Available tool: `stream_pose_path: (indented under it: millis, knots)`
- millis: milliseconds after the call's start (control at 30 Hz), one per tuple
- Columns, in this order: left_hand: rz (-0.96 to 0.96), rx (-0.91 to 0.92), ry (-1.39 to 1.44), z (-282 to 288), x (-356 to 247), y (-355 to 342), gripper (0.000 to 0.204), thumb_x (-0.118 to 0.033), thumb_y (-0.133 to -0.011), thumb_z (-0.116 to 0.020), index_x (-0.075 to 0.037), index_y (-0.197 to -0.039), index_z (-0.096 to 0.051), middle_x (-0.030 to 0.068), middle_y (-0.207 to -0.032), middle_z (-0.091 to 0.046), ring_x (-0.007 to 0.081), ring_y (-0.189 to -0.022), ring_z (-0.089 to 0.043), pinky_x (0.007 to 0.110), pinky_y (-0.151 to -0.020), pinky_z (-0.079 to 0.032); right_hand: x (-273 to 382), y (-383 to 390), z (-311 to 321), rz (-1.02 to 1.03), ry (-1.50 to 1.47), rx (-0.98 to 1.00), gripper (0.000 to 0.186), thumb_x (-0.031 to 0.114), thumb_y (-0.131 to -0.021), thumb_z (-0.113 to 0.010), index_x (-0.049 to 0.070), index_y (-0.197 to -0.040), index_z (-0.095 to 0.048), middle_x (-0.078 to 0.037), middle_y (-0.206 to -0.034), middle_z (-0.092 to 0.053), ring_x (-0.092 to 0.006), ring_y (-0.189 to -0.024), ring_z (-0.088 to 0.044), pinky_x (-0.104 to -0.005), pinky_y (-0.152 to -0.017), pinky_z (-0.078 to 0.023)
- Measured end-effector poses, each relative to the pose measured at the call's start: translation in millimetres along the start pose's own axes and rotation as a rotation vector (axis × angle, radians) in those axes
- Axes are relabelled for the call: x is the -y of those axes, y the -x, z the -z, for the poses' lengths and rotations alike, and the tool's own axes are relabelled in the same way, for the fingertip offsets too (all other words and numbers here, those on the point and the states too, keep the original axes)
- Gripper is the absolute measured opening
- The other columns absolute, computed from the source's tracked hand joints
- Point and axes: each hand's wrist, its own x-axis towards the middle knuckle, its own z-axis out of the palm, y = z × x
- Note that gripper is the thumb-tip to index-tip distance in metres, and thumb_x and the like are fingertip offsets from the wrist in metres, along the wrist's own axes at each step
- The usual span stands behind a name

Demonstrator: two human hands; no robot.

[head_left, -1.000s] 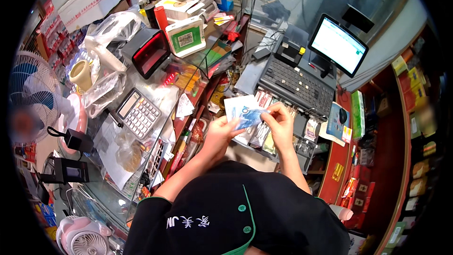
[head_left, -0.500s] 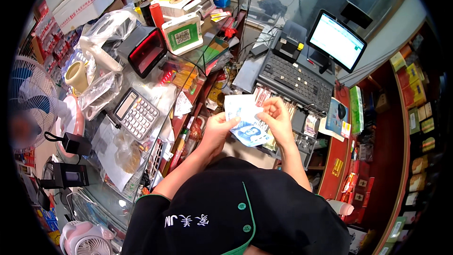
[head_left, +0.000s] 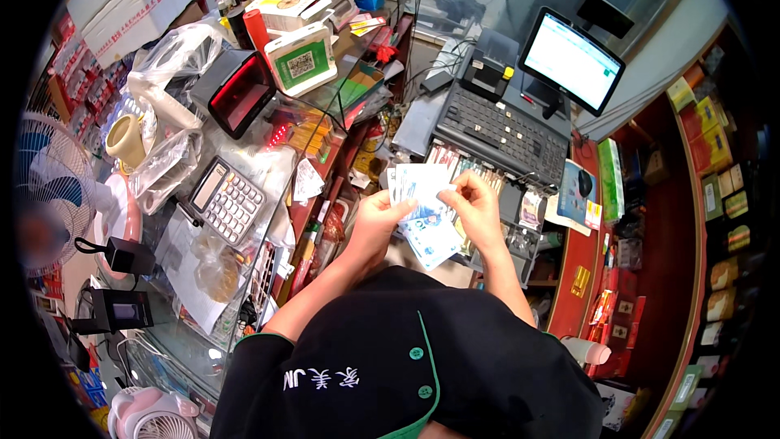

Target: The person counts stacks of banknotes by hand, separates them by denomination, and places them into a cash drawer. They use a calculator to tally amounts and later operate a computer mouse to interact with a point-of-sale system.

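Observation:
Blue-and-white banknotes [head_left: 431, 242] are spread between my two hands, over an open cash drawer [head_left: 530, 237]. My left hand [head_left: 374, 226] grips their left side, thumb on top. On the right, my right hand [head_left: 478, 210] pinches the notes' upper right edge between thumb and fingers. Several notes overlap, and the lowest slants toward my body. Below and behind them, more notes stand in the drawer's compartments, partly hidden by my hands.
Beyond the drawer sit a black keyboard [head_left: 502, 132] and a lit monitor [head_left: 572, 61]. A calculator [head_left: 226, 200], a black scanner box with a red-lit window [head_left: 241, 97] and a green code stand [head_left: 301, 59] crowd the left counter. Red shelves [head_left: 650, 276] line the right.
The notes in my hands have shifted and fanned out, showing more edges at upper left and a different lowest note. Both hands stay nearly in place. The view has shifted slightly.

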Motion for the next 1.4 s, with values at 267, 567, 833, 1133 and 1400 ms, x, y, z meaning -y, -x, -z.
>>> stream_pose_path:
  millis: [267,567,833,1133,1400]
  knots:
    - [-0.03,0.009,0.113,-7.0,-0.2,0.0,0.022,-0.012,-0.092,-0.056,0.005,-0.104,-0.061,0.0108,-0.093,-0.068,0.0139,-0.081,-0.065,0.026,-0.076,-0.05,12.4,8.7,21.6,0.093,-0.049,0.152,0.01,-0.002,-0.082,-0.062,0.0,-0.073,-0.057,-0.001,-0.071,-0.056,-0.0094,-0.068,-0.053,-0.0223,-0.065,-0.041]
    - [-0.056,0.061,0.099,-2.4,10.1,-2.2,0.026,-0.018,-0.096,-0.051,0.004,-0.106,-0.061,0.0116,-0.102,-0.066,0.0168,-0.091,-0.063,0.028,-0.083,-0.048,17.5,7.3,21.0,0.132,-0.026,0.21,0.021,0.011,-0.091,-0.058,0.001,-0.073,-0.055,-0.002,-0.074,-0.054,-0.0082,-0.069,-0.049,-0.0233,-0.065,-0.04]
    - [-0.232,0.137,-0.282,-10.3,10.4,-4.8,0.045,-0.026,-0.101,-0.039,0.006,-0.085,-0.066,0.0127,-0.093,-0.068,0.0201,-0.089,-0.063,0.029,-0.083,-0.047,11.5,9.5,33.2,0.288,-0.043,0.284,0.054,0.048,-0.097,-0.04,0.0,-0.085,-0.064,-0.01,-0.096,-0.059,-0.0157,-0.095,-0.053,-0.0321,-0.091,-0.038]
    - [-0.915,0.237,-0.874,-38.7,15.0,-15.9,0.023,-0.01,-0.093,-0.047,0.002,-0.08,-0.061,0.0135,-0.083,-0.065,0.0295,-0.083,-0.062,0.037,-0.076,-0.047,7.1,28.5,16.7,-0.223,-0.332,0.1,0.042,0.003,-0.089,-0.054,0.01,-0.128,-0.039,-0.006,-0.105,-0.06,-0.0084,-0.084,-0.054,-0.0193,-0.067,-0.042]
    - [-0.838,0.353,-0.821,-58.1,53.6,-39.2,0.017,-0.008,-0.088,-0.05,0.001,-0.08,-0.062,0.0131,-0.078,-0.062,0.0306,-0.083,-0.06,0.039,-0.078,-0.045,-47.0,46.6,34.6,-0.034,-0.037,-0.317,0.029,-0.006,-0.088,-0.049,0.007,-0.113,-0.044,-0.007,-0.095,-0.061,-0.0118,-0.087,-0.056,-0.0241,-0.075,-0.044]
